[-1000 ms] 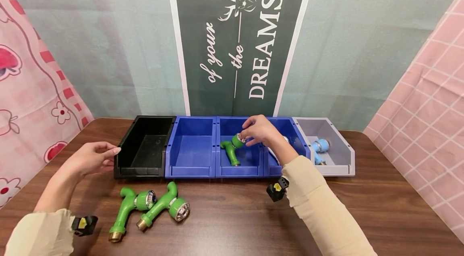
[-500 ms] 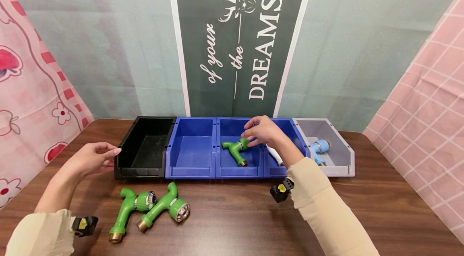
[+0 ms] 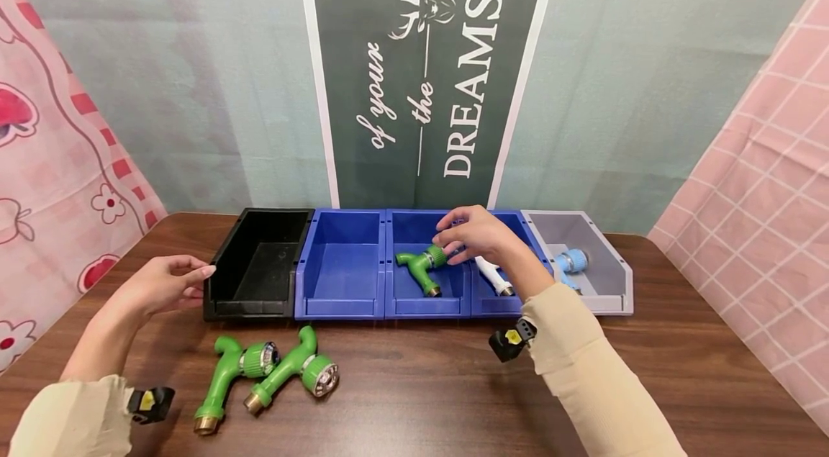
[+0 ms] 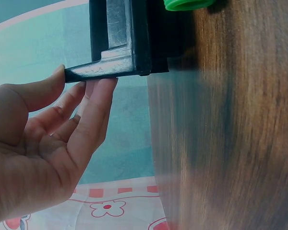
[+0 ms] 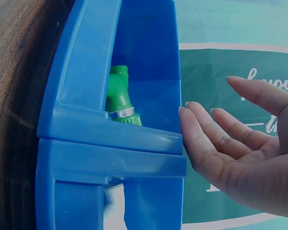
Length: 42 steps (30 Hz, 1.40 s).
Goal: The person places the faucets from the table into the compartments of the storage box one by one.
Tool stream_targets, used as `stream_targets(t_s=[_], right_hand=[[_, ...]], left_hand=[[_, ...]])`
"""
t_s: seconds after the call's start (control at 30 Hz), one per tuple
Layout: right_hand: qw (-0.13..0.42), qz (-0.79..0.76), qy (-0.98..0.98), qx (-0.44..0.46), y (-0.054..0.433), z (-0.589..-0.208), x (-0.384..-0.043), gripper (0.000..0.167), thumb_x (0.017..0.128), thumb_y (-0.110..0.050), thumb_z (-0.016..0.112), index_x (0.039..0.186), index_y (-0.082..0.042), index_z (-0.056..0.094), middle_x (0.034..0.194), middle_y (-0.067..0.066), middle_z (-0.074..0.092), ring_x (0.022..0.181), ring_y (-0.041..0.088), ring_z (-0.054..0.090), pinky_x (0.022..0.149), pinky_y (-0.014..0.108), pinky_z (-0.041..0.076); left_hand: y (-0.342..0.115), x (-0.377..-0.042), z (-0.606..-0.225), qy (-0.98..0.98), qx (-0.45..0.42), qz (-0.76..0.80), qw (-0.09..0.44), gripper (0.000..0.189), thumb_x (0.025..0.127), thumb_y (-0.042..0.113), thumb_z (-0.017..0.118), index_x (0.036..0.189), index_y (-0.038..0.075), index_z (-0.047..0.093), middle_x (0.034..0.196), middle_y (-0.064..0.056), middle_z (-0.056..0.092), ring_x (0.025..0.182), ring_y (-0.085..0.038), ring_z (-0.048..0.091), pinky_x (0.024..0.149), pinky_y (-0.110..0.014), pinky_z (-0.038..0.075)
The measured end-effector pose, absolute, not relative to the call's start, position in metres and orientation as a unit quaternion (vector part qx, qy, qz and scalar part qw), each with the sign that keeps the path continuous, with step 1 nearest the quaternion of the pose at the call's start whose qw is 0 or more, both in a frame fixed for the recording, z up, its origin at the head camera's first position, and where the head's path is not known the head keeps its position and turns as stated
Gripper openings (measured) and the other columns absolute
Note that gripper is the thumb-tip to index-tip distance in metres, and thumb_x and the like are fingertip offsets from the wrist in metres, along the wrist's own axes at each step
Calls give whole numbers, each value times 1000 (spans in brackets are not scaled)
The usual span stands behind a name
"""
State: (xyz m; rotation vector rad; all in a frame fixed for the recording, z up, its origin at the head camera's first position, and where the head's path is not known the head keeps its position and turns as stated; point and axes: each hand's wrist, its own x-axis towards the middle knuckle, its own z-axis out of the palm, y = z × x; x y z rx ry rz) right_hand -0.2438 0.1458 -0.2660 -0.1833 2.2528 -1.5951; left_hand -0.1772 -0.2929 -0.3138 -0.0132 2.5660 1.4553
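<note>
My left hand [image 3: 165, 284] touches the left wall of the black bin [image 3: 249, 307]. In the left wrist view, the thumb tip meets the end of the rim and loosely bent fingertips rest against the outer wall. A green faucet [image 3: 419, 271] lies in the third bin from the left, a blue bin [image 3: 427, 307]. Above that bin's right side hovers my right hand [image 3: 476, 234], fingers loosely spread; in the right wrist view nothing is between them. Two more green faucets, one [image 3: 223, 378] beside another [image 3: 291, 370], lie on the table in front of the black bin.
Another blue bin [image 3: 343, 270] stands beside the black one. A white faucet [image 3: 495, 275] lies in the blue bin partly behind my right forearm. The grey bin [image 3: 612, 284] at the right end holds a light blue faucet [image 3: 573, 260]. Fabric hangs behind the wooden table [image 3: 414, 392].
The green faucet has turned and settled lower in its blue bin, and my right hand has let go of it. That hand has shifted slightly right. The left hand has stayed put.
</note>
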Motion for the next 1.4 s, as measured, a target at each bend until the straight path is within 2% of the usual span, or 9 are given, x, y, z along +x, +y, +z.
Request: stream_targets(t_s=[0.13, 0.27, 0.4, 0.7, 0.93, 1.13, 1.4], right_hand=[[188, -572, 795, -71, 149, -264, -241, 32, 84, -1, 61, 111, 10, 47, 95, 12, 63, 77, 25, 61, 71, 43, 54], [187, -581, 788, -79, 154, -260, -239, 30, 85, -1, 60, 110, 9, 47, 91, 10, 63, 73, 22, 60, 70, 42, 54], [191, -584, 785, -85, 159, -256, -238, 28, 85, -3, 60, 108, 7, 48, 91, 10, 62, 71, 20, 60, 70, 41, 54], [193, -569, 794, -92, 171, -252, -237, 33, 84, -4, 61, 112, 8, 47, 88, 12, 62, 71, 20, 61, 67, 38, 55], [191, -561, 801, -91, 183, -248, -232, 41, 85, -5, 61, 118, 12, 44, 96, 16, 60, 74, 20, 60, 66, 37, 55], [188, -567, 797, -91, 193, -248, -230, 38, 87, -6, 59, 116, 13, 43, 94, 16, 60, 73, 20, 60, 70, 42, 54], [179, -562, 801, -102, 205, -247, -226, 28, 88, -9, 58, 108, 8, 48, 89, 9, 62, 75, 21, 60, 69, 40, 54]], left_hand=[[-293, -177, -315, 862, 0, 498, 95, 33, 97, 13, 45, 105, -19, 45, 79, 0, 53, 68, -10, 55, 67, -31, 55], [-294, -177, -316, 860, 4, 502, 94, 33, 97, 13, 45, 104, -20, 45, 79, 1, 54, 68, -10, 56, 67, -31, 55], [-294, -176, -316, 860, 4, 502, 96, 32, 97, 12, 44, 104, -20, 45, 78, 1, 55, 68, -9, 56, 66, -31, 55], [-295, -175, -315, 864, 0, 494, 97, 34, 98, 13, 43, 106, -20, 45, 78, 0, 55, 68, -10, 56, 67, -32, 55], [-295, -175, -315, 865, -1, 492, 97, 35, 98, 13, 43, 106, -21, 43, 79, -1, 54, 70, -10, 56, 68, -33, 55], [-294, -175, -315, 864, -2, 494, 99, 34, 98, 13, 43, 106, -20, 43, 79, -1, 54, 69, -10, 55, 67, -31, 55], [-294, -177, -315, 861, 1, 499, 99, 35, 97, 14, 44, 106, -20, 44, 78, 0, 54, 69, -10, 56, 67, -31, 55]])
